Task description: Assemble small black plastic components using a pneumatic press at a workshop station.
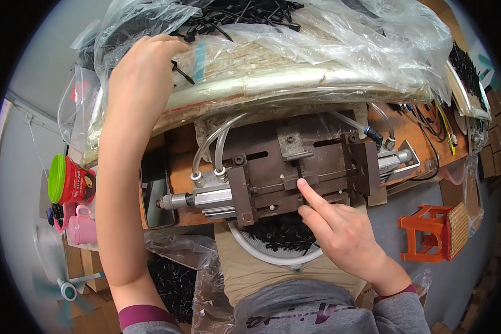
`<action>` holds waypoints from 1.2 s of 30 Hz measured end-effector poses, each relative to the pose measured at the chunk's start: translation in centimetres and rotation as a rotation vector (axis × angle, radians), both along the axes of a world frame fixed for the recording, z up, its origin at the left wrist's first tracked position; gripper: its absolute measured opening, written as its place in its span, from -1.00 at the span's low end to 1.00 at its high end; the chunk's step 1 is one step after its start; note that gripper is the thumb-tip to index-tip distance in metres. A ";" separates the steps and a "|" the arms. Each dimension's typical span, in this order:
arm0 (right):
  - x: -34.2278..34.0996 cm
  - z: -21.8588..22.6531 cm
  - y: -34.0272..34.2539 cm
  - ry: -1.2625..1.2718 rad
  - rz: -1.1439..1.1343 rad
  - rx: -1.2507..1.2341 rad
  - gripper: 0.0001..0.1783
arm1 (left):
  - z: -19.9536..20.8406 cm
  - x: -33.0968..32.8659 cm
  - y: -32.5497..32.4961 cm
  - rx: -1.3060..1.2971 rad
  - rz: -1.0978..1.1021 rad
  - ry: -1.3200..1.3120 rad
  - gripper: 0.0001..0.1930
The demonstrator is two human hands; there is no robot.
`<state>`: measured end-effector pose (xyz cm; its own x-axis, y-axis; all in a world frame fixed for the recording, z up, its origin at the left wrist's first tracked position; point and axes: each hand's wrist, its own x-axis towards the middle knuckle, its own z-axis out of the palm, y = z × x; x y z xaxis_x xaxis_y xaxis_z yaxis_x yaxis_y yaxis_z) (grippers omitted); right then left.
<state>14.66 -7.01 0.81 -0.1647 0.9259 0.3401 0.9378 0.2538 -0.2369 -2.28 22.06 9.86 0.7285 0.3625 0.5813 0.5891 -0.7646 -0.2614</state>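
Note:
My left hand [145,69] reaches over a plastic-lined tray [250,83] at the far side, its fingers curled together by a heap of black plastic parts [250,14]. A slim black part [183,73] sticks out beside the palm; whether it is held or lying there is unclear, as the fingertips are partly hidden. My right hand [339,234] has its index finger stretched out, its tip on a small black part [300,170] in the middle of a dark metal fixture [273,192]. The other fingers are loosely bent, with nothing visible in them.
Air cylinders [214,200] with clear hoses flank the fixture. Below it a white-rimmed basin [250,247] of black parts rests on my lap. A pink mug [82,225] and a red tub [75,181] stand left, near a fan [68,290]; an orange stool [428,234] stands right.

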 end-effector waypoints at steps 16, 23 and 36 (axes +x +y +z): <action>3.0 6.8 9.4 0.244 0.107 0.337 -0.85 | 1.2 -0.7 -8.4 -0.771 -0.204 -0.785 -0.85; 7.2 12.4 29.6 -0.150 -0.126 -0.120 -0.14 | -0.1 -3.0 -13.9 -0.770 -0.357 -0.664 -0.72; 10.5 10.7 33.0 -0.250 -0.203 -0.202 -0.17 | -5.0 -4.2 -17.3 -0.960 -0.436 -0.589 -0.64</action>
